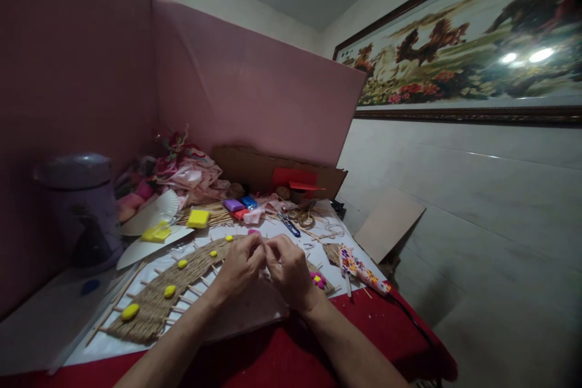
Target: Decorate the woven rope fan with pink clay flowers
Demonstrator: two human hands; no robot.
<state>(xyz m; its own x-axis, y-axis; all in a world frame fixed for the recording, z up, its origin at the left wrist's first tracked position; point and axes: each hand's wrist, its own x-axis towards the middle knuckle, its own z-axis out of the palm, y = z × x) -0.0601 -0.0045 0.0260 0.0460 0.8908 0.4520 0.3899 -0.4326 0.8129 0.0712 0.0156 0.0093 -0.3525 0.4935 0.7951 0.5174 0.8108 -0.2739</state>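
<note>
My left hand (244, 259) and my right hand (287, 267) meet fingertip to fingertip above a woven twine fan-shaped piece (154, 295). Both are closed in a pinch; whatever lies between the fingers is hidden or too small to make out. Thin sticks run through the arched weave and poke out along its edges. Yellow clay dots (170, 291) are spaced along its left part. A pink flower with a yellow middle (318, 280) sits on its right end, and a bit of pink (253, 232) shows just behind my fingers.
A flower-patterned glue gun (364, 271) lies at the right, its cord trailing off the red cloth (259, 357). Blue-handled cutters (291, 227), packs of yellow (199, 218) and purple clay (233, 205), and sticks lie behind. A lilac canister (86, 212) stands left.
</note>
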